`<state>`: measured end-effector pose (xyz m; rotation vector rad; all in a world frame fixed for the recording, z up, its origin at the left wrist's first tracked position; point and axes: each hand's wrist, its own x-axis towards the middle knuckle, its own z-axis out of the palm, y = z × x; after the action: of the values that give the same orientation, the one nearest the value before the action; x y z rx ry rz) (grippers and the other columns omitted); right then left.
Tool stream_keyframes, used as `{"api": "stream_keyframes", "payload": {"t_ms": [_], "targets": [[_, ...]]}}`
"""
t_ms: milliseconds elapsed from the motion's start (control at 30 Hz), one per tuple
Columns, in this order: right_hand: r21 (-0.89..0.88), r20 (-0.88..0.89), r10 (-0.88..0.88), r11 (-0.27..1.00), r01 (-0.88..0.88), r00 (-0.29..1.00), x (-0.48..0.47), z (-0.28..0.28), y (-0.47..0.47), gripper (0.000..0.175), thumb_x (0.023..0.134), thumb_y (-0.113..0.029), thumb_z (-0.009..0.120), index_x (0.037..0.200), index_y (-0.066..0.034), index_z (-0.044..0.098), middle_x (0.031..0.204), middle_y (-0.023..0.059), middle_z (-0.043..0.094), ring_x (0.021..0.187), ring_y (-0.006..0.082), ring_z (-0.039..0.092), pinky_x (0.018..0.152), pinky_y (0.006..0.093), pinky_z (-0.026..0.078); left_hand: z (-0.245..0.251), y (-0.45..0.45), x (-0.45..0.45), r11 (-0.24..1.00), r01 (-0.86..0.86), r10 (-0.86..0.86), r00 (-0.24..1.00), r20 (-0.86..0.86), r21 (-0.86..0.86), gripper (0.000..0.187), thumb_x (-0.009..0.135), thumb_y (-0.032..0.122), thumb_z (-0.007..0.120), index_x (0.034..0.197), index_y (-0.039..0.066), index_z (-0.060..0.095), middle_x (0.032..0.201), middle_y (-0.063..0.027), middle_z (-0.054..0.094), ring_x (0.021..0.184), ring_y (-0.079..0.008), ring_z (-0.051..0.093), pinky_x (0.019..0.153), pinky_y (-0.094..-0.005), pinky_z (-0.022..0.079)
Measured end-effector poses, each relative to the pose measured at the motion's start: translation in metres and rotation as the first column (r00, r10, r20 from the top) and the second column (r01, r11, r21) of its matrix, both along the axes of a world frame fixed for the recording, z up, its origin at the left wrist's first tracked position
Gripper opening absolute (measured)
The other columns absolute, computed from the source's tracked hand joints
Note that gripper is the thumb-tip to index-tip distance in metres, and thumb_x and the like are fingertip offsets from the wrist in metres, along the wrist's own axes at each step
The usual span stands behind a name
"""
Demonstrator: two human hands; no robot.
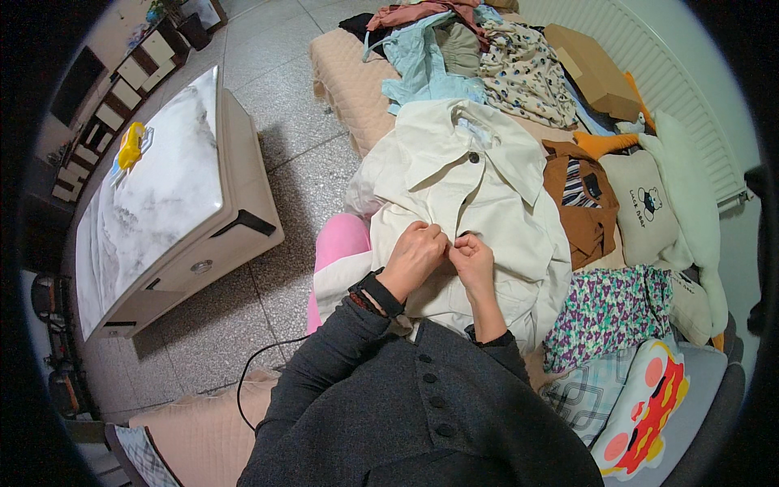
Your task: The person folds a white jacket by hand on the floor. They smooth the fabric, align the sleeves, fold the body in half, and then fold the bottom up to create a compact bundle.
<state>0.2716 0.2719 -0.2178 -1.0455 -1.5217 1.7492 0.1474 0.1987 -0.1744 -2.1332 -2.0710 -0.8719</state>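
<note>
A cream-white jacket (pixel 511 201) with a wide collar lies spread across my lap, its collar end away from me. One dark button (pixel 473 157) shows near the neck. My left hand (pixel 421 252) grips the jacket's front placket about halfway down, fingertips pinched on the cloth. Right beside it, my right hand (pixel 473 259) pinches the same front edge between thumb and forefinger. The fingertips of both hands nearly meet, and whatever button lies between them is hidden. Below the hands the cloth is bunched against my dark buttoned top (pixel 420 402).
Piled clothes (pixel 426 55) and a cardboard box (pixel 590 70) lie on the sofa ahead. To the right are a folded brown garment (pixel 581 207), a bear cushion (pixel 642 204) and a floral cloth (pixel 608 313). A marble-topped table (pixel 170 182) stands left, bearing a yellow packet (pixel 131 146).
</note>
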Motion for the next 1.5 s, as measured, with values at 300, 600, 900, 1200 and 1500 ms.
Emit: {"api": "stream_keyframes", "payload": {"t_ms": [300, 600, 900, 1200, 1500], "targets": [[-0.148, -0.085, -0.045, 0.988, 0.032, 0.995, 0.004, -0.015, 0.003, 0.008, 0.075, 0.003, 0.059, 0.076, -0.0043, 0.056, 0.066, -0.0021, 0.055, 0.057, 0.0038, 0.048, 0.054, 0.0172, 0.038, 0.0, -0.003, 0.003, 1.0, 0.017, -0.016, 1.0, -0.004, 0.013, 0.013, 0.066, 0.009, 0.065, 0.071, 0.004, 0.054, 0.069, -0.009, 0.054, 0.07, -0.0251, 0.057, 0.078, -0.0344, 0.046], [-0.423, -0.249, -0.039, 0.903, -0.073, 0.968, 0.008, -0.007, 0.005, 0.007, 0.078, -0.002, 0.061, 0.078, -0.0059, 0.055, 0.071, 0.0011, 0.057, 0.059, 0.0086, 0.051, 0.057, 0.0211, 0.043, -0.002, -0.005, 0.001, 0.999, -0.05, 0.049, 0.991, 0.122, 0.006, 0.012, 0.067, 0.007, 0.064, 0.073, 0.002, 0.056, 0.072, -0.0098, 0.054, 0.07, -0.0263, 0.055, 0.067, -0.0346, 0.047], [-0.35, -0.15, 0.038, 0.933, -0.089, 0.988, 0.007, -0.023, 0.011, 0.008, 0.078, -0.001, 0.059, 0.082, -0.0044, 0.053, 0.075, 0.0025, 0.056, 0.062, 0.0103, 0.052, 0.058, 0.0221, 0.043, -0.004, -0.005, 0.003, 0.999, -0.018, 0.019, 0.999, 0.038, -0.035, 0.012, 0.067, 0.007, 0.064, 0.074, 0.003, 0.055, 0.072, -0.0101, 0.053, 0.069, -0.0266, 0.054, 0.068, -0.0337, 0.046], [-0.448, -0.209, -0.064, 0.893, -0.038, 0.976, 0.01, -0.031, 0.008, 0.011, 0.078, 0.002, 0.057, 0.077, -0.0072, 0.051, 0.069, 0.0005, 0.052, 0.056, 0.0091, 0.045, 0.056, 0.0213, 0.04, -0.002, -0.006, 0.005, 0.991, -0.092, 0.111, 0.971, 0.21, -0.096, 0.01, 0.07, 0.007, 0.062, 0.077, 0.002, 0.057, 0.073, -0.0112, 0.054, 0.069, -0.0299, 0.057, 0.061, -0.0372, 0.047], [-0.629, -0.41, -0.115, 0.754, -0.189, 0.905, 0.011, -0.03, 0.006, 0.01, 0.078, 0.0, 0.059, 0.079, -0.0079, 0.053, 0.073, 0.0014, 0.057, 0.064, 0.0111, 0.054, 0.062, 0.0244, 0.043, -0.001, -0.006, 0.001, 0.993, -0.057, 0.09, 0.936, 0.34, -0.107, 0.011, 0.072, 0.006, 0.061, 0.079, 0.001, 0.055, 0.076, -0.0121, 0.054, 0.069, -0.0327, 0.056, 0.06, -0.0386, 0.046]]}}
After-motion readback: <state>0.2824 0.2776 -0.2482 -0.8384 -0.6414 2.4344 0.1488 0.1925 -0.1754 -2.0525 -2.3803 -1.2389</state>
